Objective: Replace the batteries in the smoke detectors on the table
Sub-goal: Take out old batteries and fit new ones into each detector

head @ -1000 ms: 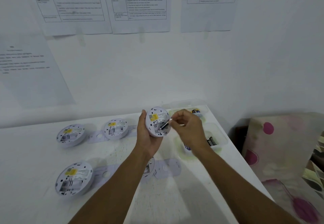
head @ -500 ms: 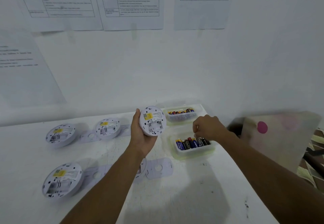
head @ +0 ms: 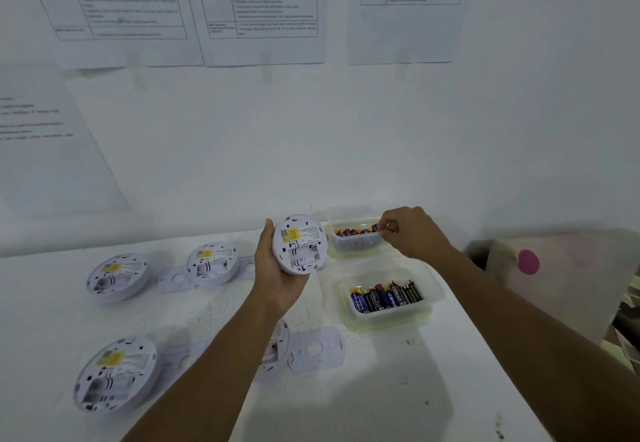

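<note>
The left hand (head: 277,279) grips a round white plastic smoke detector (head: 300,243) at frame centre, its battery bay empty. The right hand (head: 410,233), previously at the near clear tub (head: 391,317), now pinches among cylindrical batteries (head: 353,232) in the far tub (head: 356,246); its hold is unclear.

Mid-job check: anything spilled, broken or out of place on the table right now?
Nothing stands out. Batteries stay inside both tubs, far and near. The detectors on the table lie backs up beside their mounting plates. The left hand holds one detector; the right hand reaches into the far tub.
</note>
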`<state>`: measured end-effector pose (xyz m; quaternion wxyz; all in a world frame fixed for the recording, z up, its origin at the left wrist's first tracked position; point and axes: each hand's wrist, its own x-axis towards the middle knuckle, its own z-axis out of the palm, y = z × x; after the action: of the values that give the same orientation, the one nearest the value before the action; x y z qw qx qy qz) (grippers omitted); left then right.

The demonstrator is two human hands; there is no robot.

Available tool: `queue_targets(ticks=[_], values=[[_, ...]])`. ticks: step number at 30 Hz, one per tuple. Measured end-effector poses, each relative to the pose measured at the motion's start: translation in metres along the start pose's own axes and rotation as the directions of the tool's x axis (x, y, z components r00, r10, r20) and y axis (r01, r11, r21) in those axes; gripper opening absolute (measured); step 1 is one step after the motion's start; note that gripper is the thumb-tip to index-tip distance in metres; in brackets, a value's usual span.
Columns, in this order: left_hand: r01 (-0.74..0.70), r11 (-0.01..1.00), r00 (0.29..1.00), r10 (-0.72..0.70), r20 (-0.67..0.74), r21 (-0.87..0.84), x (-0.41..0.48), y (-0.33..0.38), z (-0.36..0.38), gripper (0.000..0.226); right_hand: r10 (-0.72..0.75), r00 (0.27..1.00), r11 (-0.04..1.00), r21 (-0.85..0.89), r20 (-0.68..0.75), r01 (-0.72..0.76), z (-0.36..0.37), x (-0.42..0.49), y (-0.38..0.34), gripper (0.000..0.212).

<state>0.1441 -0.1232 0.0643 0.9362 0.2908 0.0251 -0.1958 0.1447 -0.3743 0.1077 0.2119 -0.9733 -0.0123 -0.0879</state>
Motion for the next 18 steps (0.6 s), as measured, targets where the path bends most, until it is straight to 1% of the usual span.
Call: queue_targets(ticks=[4,8,10,14,18], values=[[0.010,1.000,1.000,-0.011,-0.018,0.000,0.011,0.007,0.001,0.073,0.071,0.996,0.997,-0.041,0.055,-0.069,0.004,0.037,0.005,0.005],[0.022,1.000,0.999,-0.023,-0.038,-0.018,0.027,0.010,-0.002,0.074,0.146,0.985,0.984,-0.116,0.095,-0.134,0.014,0.065,0.009,0.008],[0.033,0.999,0.999,-0.034,-0.041,-0.020,0.033,0.009,-0.003,0.073,0.145,0.984,0.972,-0.203,0.108,-0.121,0.020,0.074,0.010,0.004],[0.045,0.999,0.998,-0.045,-0.040,-0.017,0.043,0.009,-0.007,0.073,0.089,0.987,0.887,-0.461,0.132,-0.018,0.031,0.086,0.007,0.020],[0.042,0.999,0.997,-0.043,-0.059,-0.009,0.049,0.010,-0.012,0.073,0.131,0.982,0.829,-0.559,0.137,-0.033,0.040,0.091,0.002,0.018]])
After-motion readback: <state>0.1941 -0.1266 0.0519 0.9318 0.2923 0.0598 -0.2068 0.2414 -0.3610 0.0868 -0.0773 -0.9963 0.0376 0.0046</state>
